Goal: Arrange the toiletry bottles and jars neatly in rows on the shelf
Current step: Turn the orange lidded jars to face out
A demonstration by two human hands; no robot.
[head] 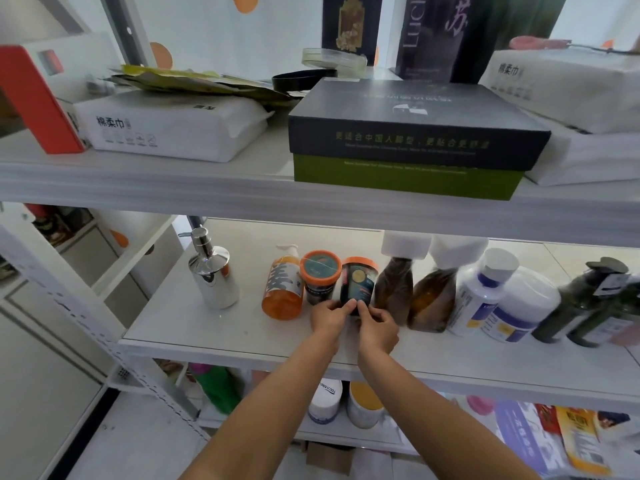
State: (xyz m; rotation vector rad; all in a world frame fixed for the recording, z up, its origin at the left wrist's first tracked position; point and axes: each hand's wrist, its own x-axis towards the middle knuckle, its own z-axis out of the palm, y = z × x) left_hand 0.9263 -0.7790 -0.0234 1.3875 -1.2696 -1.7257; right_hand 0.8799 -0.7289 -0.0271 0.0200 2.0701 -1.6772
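Jar (pixel 358 284) base hidden behind fingers (pixel 341 308); green bottles (pixel 595 306) blurred at right

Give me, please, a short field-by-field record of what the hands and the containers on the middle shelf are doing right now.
held item: dark round jar with orange lid
left hand: grips the jar's base from its left
right hand: pinches the jar's base from its right
left of jar: teal-topped orange jar, orange plastic pump bottle
right of jar: brown bottles, white blue-labelled bottles, dark green bottles
standing apart: chrome pump dispenser, far left
surface: white middle shelf
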